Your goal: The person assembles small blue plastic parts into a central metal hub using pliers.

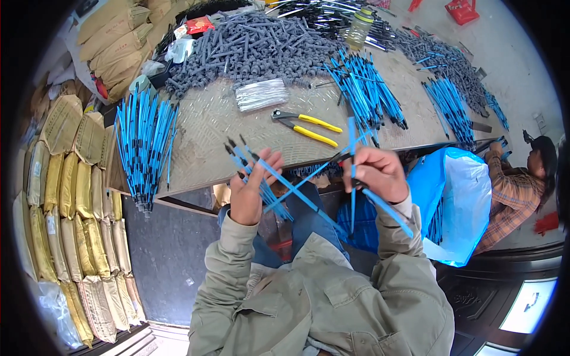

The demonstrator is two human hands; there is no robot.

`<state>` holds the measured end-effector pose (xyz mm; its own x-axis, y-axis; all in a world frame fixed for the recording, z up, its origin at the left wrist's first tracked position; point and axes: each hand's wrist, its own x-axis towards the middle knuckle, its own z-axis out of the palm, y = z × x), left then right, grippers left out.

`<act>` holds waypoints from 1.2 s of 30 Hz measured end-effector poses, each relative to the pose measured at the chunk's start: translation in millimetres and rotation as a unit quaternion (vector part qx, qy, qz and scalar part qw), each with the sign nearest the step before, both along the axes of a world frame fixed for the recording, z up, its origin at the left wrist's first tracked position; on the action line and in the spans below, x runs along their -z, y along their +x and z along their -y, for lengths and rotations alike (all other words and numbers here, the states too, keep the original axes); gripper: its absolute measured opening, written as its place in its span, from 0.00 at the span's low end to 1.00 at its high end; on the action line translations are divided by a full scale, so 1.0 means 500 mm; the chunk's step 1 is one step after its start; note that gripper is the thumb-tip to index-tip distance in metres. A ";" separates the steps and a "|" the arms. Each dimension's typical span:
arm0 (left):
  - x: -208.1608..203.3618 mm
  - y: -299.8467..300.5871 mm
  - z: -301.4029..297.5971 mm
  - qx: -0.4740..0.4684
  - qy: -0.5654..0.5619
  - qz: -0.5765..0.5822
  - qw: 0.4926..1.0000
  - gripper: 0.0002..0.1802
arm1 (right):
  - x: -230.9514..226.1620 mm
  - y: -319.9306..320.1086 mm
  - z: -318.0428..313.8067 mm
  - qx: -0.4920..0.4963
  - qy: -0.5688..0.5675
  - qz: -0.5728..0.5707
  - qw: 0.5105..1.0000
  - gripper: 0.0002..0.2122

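In front of my body, my left hand (254, 187) is closed around several thin blue rods with black ends (273, 199). Some of them fan down past my palm, and one long rod slants across to the right. My right hand (380, 175) pinches a few more blue rods (389, 210), which point in different directions and cross near my fingers. Where the rods cross, I cannot tell which hand bears each one. Just beyond my hands, nippers with yellow handles (314, 127) lie on the table (202, 148). Behind them is a flat bundle of silvery strips (261, 95).
Grey plastic fittings (255, 50) are heaped at the back. Bunches of blue rods lie at the left edge (145, 142) and right of centre (365, 89). A bottle (359, 28) stands behind. On my right are a blue bag (466, 202) and a person (513, 190); stacked sacks (77, 219) line the left.
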<state>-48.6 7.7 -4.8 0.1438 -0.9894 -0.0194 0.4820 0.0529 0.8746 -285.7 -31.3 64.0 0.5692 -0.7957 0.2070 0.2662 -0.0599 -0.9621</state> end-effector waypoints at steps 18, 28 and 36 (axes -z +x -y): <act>-0.057 -0.002 -0.013 -0.020 -0.011 -0.056 0.998 0.08 | 0.103 -0.049 0.485 0.425 -0.316 -0.595 0.605 0.17; -0.073 -0.011 -0.048 0.025 0.007 -0.093 0.995 0.11 | 0.082 -0.032 0.500 0.363 -0.264 -0.650 0.613 0.14; -0.052 -0.006 -0.071 0.082 -0.008 -0.075 0.994 0.12 | 0.071 -0.039 0.487 0.444 -0.271 -0.594 0.614 0.12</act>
